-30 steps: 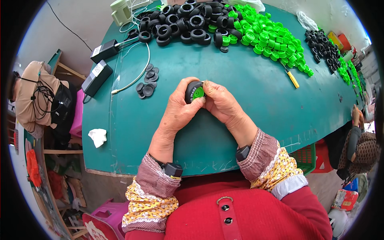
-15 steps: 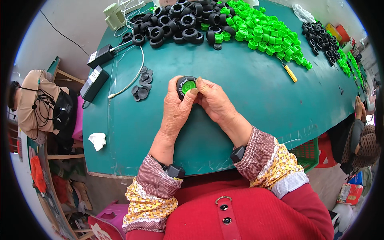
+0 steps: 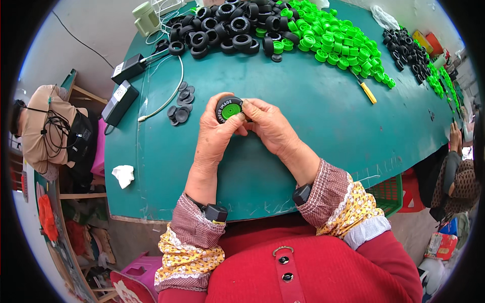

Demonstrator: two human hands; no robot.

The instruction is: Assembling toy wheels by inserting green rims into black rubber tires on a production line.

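L. hand (image 3: 212, 132) & R. hand (image 3: 274, 130) both grip black toy tyre (image 3: 221, 104) w/ green hub (image 3: 231, 110) btwn them, above green tabletop (image 3: 323, 131); two-sided hold prob. steadies it, hub face visible; rear contact unclear.

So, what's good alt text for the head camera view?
A person's left hand and right hand hold a black tire with a green hub above a green table. Beyond lie a heap of tires and a pile of hubs.

White capital letters (image 3: 223, 105) curve along the round black rubber tyre (image 3: 220, 109) with a green plastic hub (image 3: 231, 110). White rectangular labels (image 3: 120, 93) on two black box-shaped power adapters (image 3: 120, 106) are too small to read.
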